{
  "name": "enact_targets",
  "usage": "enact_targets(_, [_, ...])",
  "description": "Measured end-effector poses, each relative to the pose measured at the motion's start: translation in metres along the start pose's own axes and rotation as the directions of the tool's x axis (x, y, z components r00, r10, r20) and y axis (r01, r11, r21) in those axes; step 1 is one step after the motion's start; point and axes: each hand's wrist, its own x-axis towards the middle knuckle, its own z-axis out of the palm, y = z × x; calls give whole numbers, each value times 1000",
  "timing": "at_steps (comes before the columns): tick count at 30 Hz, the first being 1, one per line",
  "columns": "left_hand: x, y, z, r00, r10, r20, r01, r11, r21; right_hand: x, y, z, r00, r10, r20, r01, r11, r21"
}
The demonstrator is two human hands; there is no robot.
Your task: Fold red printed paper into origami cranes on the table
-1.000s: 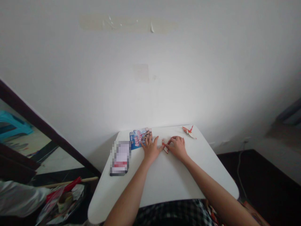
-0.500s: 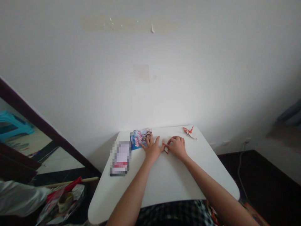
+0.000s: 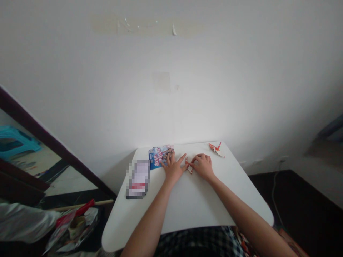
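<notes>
Both my hands rest near the far end of a white table [image 3: 187, 203]. My left hand [image 3: 173, 167] lies flat with fingers spread, its thumb touching a small red-and-white folded paper [image 3: 189, 168]. My right hand [image 3: 203, 166] has its fingers curled and presses on the same paper from the right. Most of the paper is hidden under the fingers. A finished red-and-white folded paper crane [image 3: 216, 149] sits at the far right corner, apart from both hands.
A blue printed packet [image 3: 158, 156] lies just left of my left hand. A dark phone-sized object [image 3: 138, 178] with a blurred face sits near the table's left edge. The white wall stands right behind the table. Bags and clutter [image 3: 72, 225] fill the floor at lower left.
Both hands stay on the folded paper. My left thumb has stretched out a little toward it. The view has shifted only slightly.
</notes>
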Motion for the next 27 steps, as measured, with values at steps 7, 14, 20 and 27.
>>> enact_targets(7, [-1, 2, -3, 1000, -15, -3, 15, 1000, -18, 1, 3, -1, 999, -18, 30, 18, 1000, 2])
enact_targets(14, [1, 8, -1, 998, -51, -25, 50, 997, -53, 2, -2, 2, 999, 30, 16, -30, 999, 15])
enact_targets(20, [-2, 15, -1, 997, -47, -55, 43, 997, -64, 1, -6, 5, 999, 40, 11, -41, 999, 33])
enact_targets(27, [0, 11, -2, 997, -69, -16, 69, 996, -48, 1, -6, 3, 999, 48, 17, -48, 998, 47])
